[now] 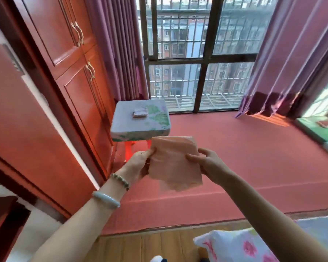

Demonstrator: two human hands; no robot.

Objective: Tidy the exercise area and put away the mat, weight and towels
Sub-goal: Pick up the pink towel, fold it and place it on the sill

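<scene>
A folded peach-pink towel (175,163) hangs in the air in front of me, held between both hands. My left hand (139,164) pinches its left edge with thumb and fingers. My right hand (206,164) grips its right edge. Beyond the towel stands a small stool with a pale floral cushion (140,120) and red legs. A small folded cloth (140,112) lies on top of that cushion. No mat or weight is recognisable in this view.
A red wooden wardrobe (68,87) with brass handles fills the left. A red raised platform (244,157) runs under the barred window (197,53), flanked by purple curtains (291,63). A floral pillow (240,244) lies at bottom right over wooden flooring.
</scene>
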